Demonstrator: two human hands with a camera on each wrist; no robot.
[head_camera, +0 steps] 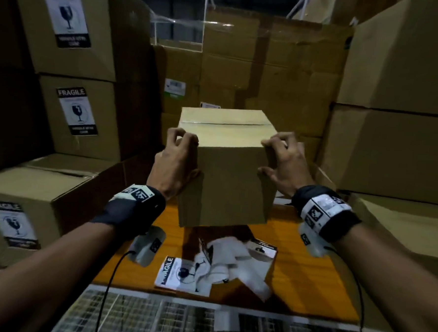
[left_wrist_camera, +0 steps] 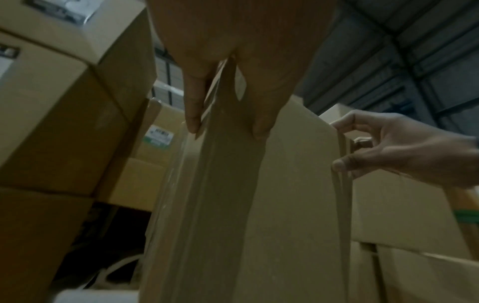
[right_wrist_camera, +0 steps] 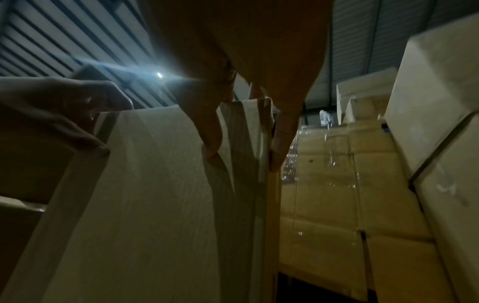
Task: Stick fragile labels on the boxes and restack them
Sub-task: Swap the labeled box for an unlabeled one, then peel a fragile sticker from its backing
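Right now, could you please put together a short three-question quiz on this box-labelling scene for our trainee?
1. True or false: the cardboard box gripped by the left hand and the right hand already shows a fragile label on the side facing the camera.
2. Multiple choice: the loose fragile labels lie (A) on the orange surface below the held box, (B) on top of the held box, (C) in the right hand.
3. Fill in: in the head view, the stacked boxes bearing fragile labels stand on the person's ____ side.

Key: 1 false; 2 A; 3 left.
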